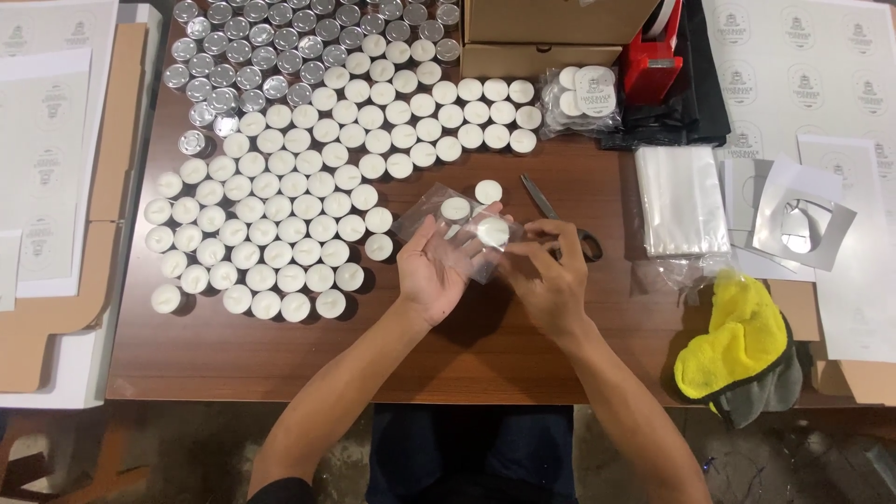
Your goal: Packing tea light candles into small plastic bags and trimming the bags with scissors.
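Note:
My left hand (pixel 437 269) lies palm up under a small clear plastic bag (pixel 425 213) that holds white tealight candles, one (pixel 455 208) near the bag's far end. My right hand (pixel 551 275) grips the bag's near end, fingers pinched by another candle (pixel 493 231) inside it. A loose white candle (pixel 488 191) sits on the table just beyond the bag. Both hands hover over the brown wooden table (pixel 280 350).
Several white tealights (pixel 280 201) cover the table's left and middle; empty metal cups (pixel 233 65) lie at the back left. Scissors (pixel 560 219), a stack of clear bags (pixel 681 199), a filled bag (pixel 583 98), a red tape dispenser (pixel 651 61), cardboard boxes (pixel 551 23), sticker sheets (pixel 793 56), a yellow cloth (pixel 733 341).

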